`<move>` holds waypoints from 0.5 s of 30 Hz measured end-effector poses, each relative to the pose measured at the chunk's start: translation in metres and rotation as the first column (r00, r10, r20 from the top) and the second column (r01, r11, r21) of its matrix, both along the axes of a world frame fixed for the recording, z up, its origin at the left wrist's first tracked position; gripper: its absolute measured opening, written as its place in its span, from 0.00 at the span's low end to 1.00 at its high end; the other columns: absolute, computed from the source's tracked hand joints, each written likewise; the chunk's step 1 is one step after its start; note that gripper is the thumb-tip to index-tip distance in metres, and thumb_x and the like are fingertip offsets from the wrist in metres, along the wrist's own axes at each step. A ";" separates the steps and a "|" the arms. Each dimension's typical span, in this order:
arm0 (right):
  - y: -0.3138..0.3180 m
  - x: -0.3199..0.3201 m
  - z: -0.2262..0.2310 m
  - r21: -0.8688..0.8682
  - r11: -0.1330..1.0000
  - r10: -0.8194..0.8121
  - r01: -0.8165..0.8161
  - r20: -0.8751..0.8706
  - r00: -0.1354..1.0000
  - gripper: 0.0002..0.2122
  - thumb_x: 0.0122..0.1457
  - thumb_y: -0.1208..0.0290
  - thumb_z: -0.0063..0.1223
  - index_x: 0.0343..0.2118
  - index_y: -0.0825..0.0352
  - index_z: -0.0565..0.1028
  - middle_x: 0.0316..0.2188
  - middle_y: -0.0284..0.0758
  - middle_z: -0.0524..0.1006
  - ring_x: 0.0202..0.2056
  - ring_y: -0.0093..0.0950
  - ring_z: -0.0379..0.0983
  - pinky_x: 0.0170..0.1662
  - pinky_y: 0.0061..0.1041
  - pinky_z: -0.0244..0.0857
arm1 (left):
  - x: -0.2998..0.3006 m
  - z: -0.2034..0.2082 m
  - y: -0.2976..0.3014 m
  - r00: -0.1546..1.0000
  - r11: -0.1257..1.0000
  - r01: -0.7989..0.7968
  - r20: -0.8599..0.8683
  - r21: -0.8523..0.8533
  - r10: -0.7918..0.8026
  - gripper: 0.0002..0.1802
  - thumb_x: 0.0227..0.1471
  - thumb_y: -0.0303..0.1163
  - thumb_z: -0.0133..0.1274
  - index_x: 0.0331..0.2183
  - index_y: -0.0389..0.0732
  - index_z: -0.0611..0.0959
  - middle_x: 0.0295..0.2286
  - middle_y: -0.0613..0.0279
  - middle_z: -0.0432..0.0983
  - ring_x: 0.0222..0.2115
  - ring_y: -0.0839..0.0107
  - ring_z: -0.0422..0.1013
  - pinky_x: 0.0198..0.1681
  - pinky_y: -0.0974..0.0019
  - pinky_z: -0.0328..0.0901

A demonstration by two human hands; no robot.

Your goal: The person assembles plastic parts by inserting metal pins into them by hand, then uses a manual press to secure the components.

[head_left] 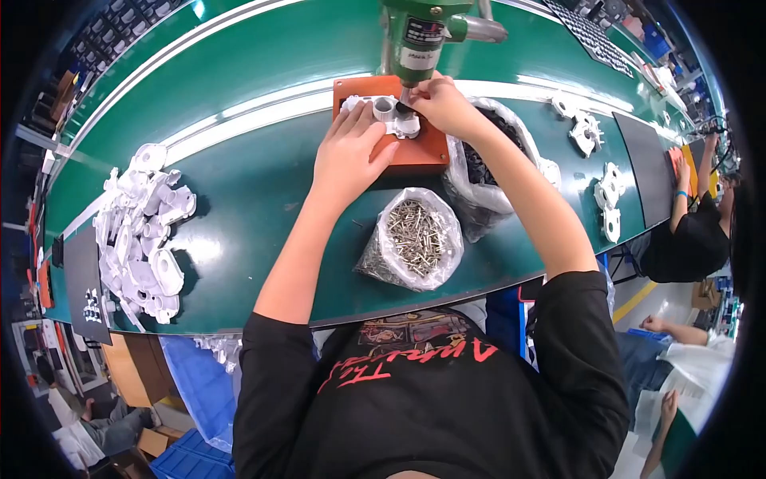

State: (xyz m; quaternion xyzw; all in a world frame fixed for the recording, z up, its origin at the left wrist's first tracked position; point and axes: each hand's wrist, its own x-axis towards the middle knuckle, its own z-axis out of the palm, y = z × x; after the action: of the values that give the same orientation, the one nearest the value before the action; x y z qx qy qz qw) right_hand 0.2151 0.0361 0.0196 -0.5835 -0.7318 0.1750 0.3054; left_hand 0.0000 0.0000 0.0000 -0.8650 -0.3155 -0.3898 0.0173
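Observation:
A white molded plastic housing (383, 109) with a round collar lies on an orange fixture plate (423, 152) beneath a green drill-press-like machine head (420, 48). Across the housing's left end rests my left hand (349, 148), its fingers stretched out and the thumb apart. My right hand (440, 104) is closed at the fingertips on a small black part (402, 108), just below the machine's spindle at the housing's right side. The fingertips partly hide that black part, so its exact shape is unclear.
Close to my body stands a clear bag of metal screws (415, 239). A bag of black parts (479, 164) is beside the fixture. White housings pile up (144, 239) at left; several more lie at right (610, 199) near a black mat (642, 172). Other people work at far right.

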 end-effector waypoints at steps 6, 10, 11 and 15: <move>-0.009 0.011 0.010 -0.076 0.997 -0.003 0.000 -0.045 0.999 0.09 0.50 0.63 0.54 0.28 0.64 0.76 0.40 0.40 0.69 0.47 0.41 0.60 0.52 0.38 0.56 | 0.010 0.013 0.001 0.999 0.998 0.037 0.024 0.054 -0.039 0.14 0.44 0.38 0.56 0.30 0.37 0.76 0.44 0.47 0.72 0.48 0.54 0.67 0.55 0.54 0.59; -0.031 0.005 0.019 0.028 0.995 -0.100 0.100 -0.005 0.995 0.08 0.50 0.63 0.55 0.26 0.63 0.75 0.41 0.38 0.69 0.47 0.41 0.60 0.52 0.43 0.53 | 0.014 0.014 -0.004 1.000 0.997 0.021 0.017 0.069 -0.022 0.14 0.44 0.38 0.56 0.30 0.37 0.76 0.43 0.47 0.73 0.47 0.54 0.68 0.54 0.54 0.60; -0.031 0.005 0.018 0.028 0.995 -0.099 0.099 -0.004 0.995 0.08 0.50 0.63 0.55 0.26 0.63 0.75 0.41 0.38 0.69 0.47 0.41 0.60 0.52 0.43 0.53 | 0.014 0.013 -0.004 1.000 0.997 0.012 0.009 0.075 -0.012 0.14 0.44 0.38 0.56 0.30 0.37 0.76 0.43 0.47 0.73 0.47 0.54 0.68 0.54 0.55 0.60; -0.030 0.002 0.010 0.106 0.989 -0.109 0.106 0.023 0.994 0.10 0.49 0.63 0.55 0.31 0.63 0.74 0.42 0.36 0.68 0.48 0.40 0.60 0.52 0.43 0.52 | 0.014 0.016 -0.002 1.000 0.996 0.008 0.021 0.087 -0.010 0.14 0.44 0.37 0.56 0.31 0.38 0.77 0.43 0.47 0.73 0.47 0.55 0.68 0.54 0.55 0.60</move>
State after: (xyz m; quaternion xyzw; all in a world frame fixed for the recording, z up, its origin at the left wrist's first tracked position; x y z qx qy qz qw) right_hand 0.2175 0.0062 0.0297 -0.6079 -0.7116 0.1114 0.3341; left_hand 0.0141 -0.0024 0.0161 -0.8607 -0.2947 -0.4122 0.0497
